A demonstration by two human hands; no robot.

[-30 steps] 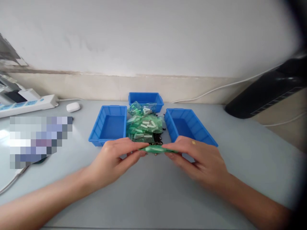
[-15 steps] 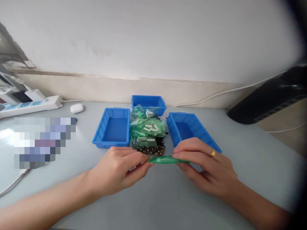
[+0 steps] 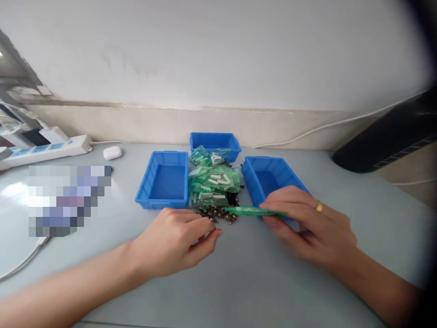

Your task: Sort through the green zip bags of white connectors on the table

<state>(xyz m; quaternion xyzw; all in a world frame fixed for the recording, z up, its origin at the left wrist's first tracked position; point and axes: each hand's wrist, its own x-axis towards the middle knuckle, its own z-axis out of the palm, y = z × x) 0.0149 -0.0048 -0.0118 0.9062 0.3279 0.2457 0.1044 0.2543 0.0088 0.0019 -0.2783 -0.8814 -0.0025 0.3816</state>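
My right hand (image 3: 307,223) pinches a small green plastic bag (image 3: 247,211) between thumb and fingers. The bag is seen edge-on, level, its free end pointing left over the pile; its contents are hidden. My left hand (image 3: 191,237) is closed, thumb and index fingertips together, nothing visible in them, apart from the bag. Just beyond it lies a heap of small black and brass-coloured parts (image 3: 218,214). Behind them is a pile of green bags (image 3: 211,180) holding white plugs and screws.
Three blue bins stand around the pile: left bin (image 3: 145,200), back bin (image 3: 215,136) and right bin (image 3: 252,182). A white earphone case (image 3: 112,152), a power strip (image 3: 48,152) and a blurred-out object (image 3: 68,200) lie at left. A black cylinder (image 3: 368,150) is at right.
My left hand has let go of the green bag. My right hand has carried it to the right and slightly away from me, while the left hand stays nearly in place.
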